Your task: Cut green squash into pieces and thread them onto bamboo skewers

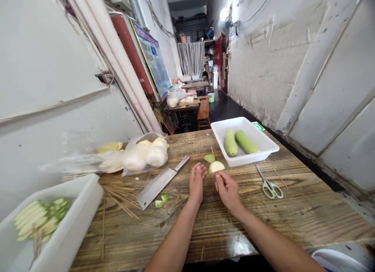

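Two pieces of pale green squash, a half-round slice (217, 167) and a smaller slice (209, 158) behind it, sit together over the middle of the table. A thin bamboo skewer (212, 150) sticks out past them. My right hand (227, 189) is closed in a pinch right below the half-round slice, apparently on the skewer's near part, mostly hidden by the fingers. To the left of the slices, my left hand (197, 182) has its fingers loosely bent and holds nothing. A cleaver (159, 186) lies left of it, with small green squash offcuts (161, 201) beside the blade.
A white tray (265, 146) with two whole squashes (246, 142) stands at the back right, green-handled scissors (272, 189) near it. At left are loose skewers (120, 192), a plastic bag (137, 156) of pale vegetables and a white bin (73, 221) with skewered slices (38, 219).
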Demonstrator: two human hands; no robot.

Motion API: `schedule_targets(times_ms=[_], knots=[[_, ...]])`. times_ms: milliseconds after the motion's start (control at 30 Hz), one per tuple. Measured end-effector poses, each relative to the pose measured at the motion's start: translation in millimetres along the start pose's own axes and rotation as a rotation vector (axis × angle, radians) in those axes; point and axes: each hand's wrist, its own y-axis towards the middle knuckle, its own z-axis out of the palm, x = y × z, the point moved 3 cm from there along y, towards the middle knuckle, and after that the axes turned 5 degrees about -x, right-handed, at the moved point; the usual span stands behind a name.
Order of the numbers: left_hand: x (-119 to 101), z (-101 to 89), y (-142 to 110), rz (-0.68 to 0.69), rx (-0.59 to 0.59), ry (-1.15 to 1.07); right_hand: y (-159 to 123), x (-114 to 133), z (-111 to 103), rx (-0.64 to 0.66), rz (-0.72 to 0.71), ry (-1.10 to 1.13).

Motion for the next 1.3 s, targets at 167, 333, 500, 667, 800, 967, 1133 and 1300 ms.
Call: schedule_targets(times_ms=[167, 333, 500, 667, 800, 967, 1133, 1300], knots=[[6.0, 17.0, 37.2, 0.275, 0.012, 0.541, 4.7, 3.3, -16.2, -0.18, -0.005, 0.035], [21.1, 28.2, 66.1, 0.326, 0.007, 0.843, 10.3, -1.3, -22.6, -0.241, 0.022, 0.135], [22.8, 24.0, 71.5, 0.42, 0.062, 0.89, 11.7, -5.1, -22.0, -0.231, 0.036, 0.131], [9.9, 18.7, 62.0, 0.301, 0.066, 0.646, 11.0, -7.4, -16.4, -0.158, 0.051, 0.087], [-5.0, 7.0, 46.2, -0.093, 0.09, 0.031, 2.6, -6.6, -2.7, 0.08, 0.098, 0.104], [-21.6, -6.9, 32.5, -0.364, 0.138, -0.472, -21.5, -5.2, 14.6, 0.268, 0.085, -0.017], [-19.3, -11.4, 36.1, -0.389, -0.006, -0.547, -30.7, -1.7, 19.2, 0.278, -0.002, -0.166], [-16.9, -8.0, 34.3, -0.432, 0.002, -0.554, -31.7, -4.0, 22.2, 0.321, 0.026, -0.205]])
